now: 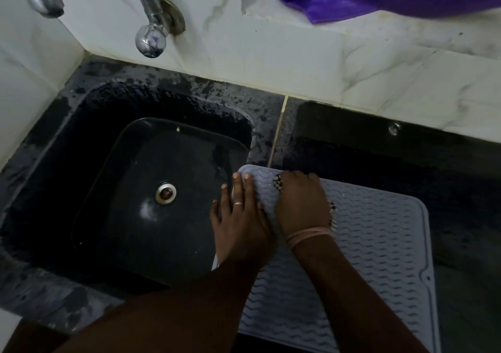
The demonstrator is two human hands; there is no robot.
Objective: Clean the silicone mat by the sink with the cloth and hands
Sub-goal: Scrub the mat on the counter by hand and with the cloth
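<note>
Left hand (pixel 240 217) flat, fingers straight, pressing silicone mat (pixel 379 244) edge beside sink (pixel 67 125); right hand (pixel 302 203) curled, gripping cloth (pixel 278 183) on mat.

The silicone mat (pixel 374 247) was pale grey-lilac with wavy ridges and a raised rim, and lay flat on the dark counter just right of the sink, its far-left corner reaching the basin's edge. The cloth (pixel 333 218), black-and-white patterned, lay bunched on the mat's far-left part, mostly covered, with only small bits of its edge showing.
</note>
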